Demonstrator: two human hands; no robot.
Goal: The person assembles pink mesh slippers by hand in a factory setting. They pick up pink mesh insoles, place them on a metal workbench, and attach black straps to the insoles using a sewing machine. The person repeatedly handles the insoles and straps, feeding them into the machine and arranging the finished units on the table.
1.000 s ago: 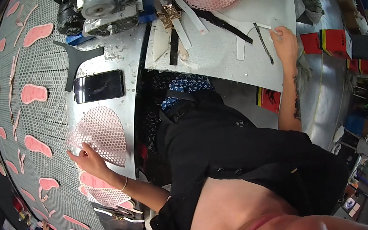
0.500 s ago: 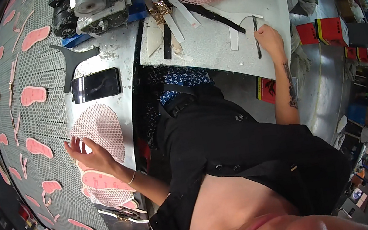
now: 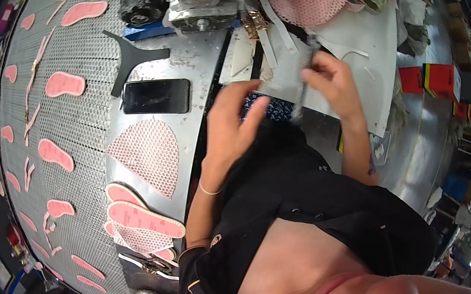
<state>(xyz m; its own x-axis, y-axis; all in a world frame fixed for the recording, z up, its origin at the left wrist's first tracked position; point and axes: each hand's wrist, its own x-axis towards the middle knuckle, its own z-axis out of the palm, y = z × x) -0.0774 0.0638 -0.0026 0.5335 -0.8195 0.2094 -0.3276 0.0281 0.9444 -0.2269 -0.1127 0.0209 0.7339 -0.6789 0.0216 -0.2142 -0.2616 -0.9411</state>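
A thin dark strip (image 3: pixel 302 95) is held in the upper middle of the frame, pinched between the thumb and fingers of the right hand (image 3: pixel 335 85); its outline is blurred, so its exact shape cannot be told. The left hand (image 3: pixel 227 125) is held just to the left of it, fingers curved and thumb spread, with nothing seen in its grasp and a gap left between it and the strip. The step in hand is judged to be the handling of this strip, raised near the front edge of the right-hand tabletop (image 3: pixel 383 60), where a white curved piece (image 3: pixel 348 51) is left lying. For the strip to be steadied by both hands, the gap would have to be closed and the lower end caught by the left fingers, the right pinch being kept firm. A phone (image 3: pixel 156 97) and a pink mesh piece (image 3: pixel 149 156) are left untouched at centre left.
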